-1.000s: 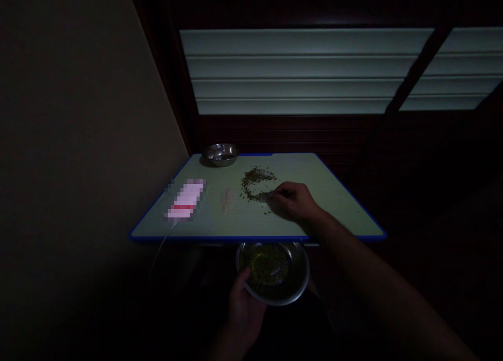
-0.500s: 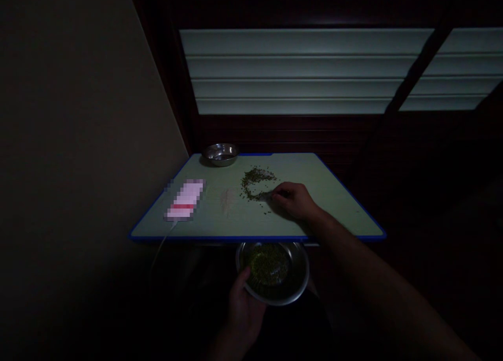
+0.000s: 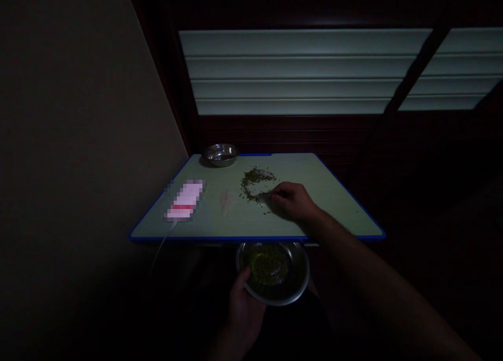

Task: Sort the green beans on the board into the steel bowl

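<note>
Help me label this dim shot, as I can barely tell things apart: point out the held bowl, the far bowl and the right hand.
Held bowl (image 3: 298, 272): head view, bare inner wall.
Far bowl (image 3: 223, 163): head view, near outer wall.
Right hand (image 3: 295, 199): head view, back of hand.

a pixelated phone (image 3: 185, 200) lies on the bench (image 3: 334, 204), a pale cable (image 3: 160, 247) running over the near edge; a wall (image 3: 78, 115) stands left, slatted panels (image 3: 298, 67) behind.

The tabletop (image 3: 330, 209) is plain pale green with a blue rim (image 3: 220, 239); the scattered grains (image 3: 253, 176) look brownish green.
</note>
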A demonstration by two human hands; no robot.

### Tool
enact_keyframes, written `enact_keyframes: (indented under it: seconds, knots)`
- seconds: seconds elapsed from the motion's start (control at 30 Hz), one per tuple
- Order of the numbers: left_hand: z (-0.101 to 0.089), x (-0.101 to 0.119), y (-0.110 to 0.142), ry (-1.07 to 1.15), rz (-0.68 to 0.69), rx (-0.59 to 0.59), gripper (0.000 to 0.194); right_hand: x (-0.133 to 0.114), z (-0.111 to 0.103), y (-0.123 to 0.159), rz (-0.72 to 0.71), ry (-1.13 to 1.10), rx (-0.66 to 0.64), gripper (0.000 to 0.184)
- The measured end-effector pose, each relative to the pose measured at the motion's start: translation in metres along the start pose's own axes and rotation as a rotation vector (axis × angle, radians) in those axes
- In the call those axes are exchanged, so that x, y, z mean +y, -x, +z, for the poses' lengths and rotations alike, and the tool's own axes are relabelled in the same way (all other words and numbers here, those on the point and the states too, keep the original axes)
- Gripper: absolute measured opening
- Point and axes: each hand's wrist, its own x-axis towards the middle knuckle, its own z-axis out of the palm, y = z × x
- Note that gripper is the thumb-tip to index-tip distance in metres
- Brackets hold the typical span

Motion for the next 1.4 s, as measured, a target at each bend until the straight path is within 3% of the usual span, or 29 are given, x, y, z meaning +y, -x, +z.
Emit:
enact_keyframes:
  seconds: [1.0, 1.4]
  knots:
    - [-0.0019, -0.001, -0.0002, -0.016, 0.012, -0.018, 0.036, -0.0044, 0.0023, -0.0032, 0.027, 0.016, -0.02, 0.008]
    - [-0.0039, -0.0004, -0.0015, -0.026, 0.005, -0.029, 0.035, -0.0096, -0.0013, -0.0052, -0.046, 0.041, -0.055, 0.01]
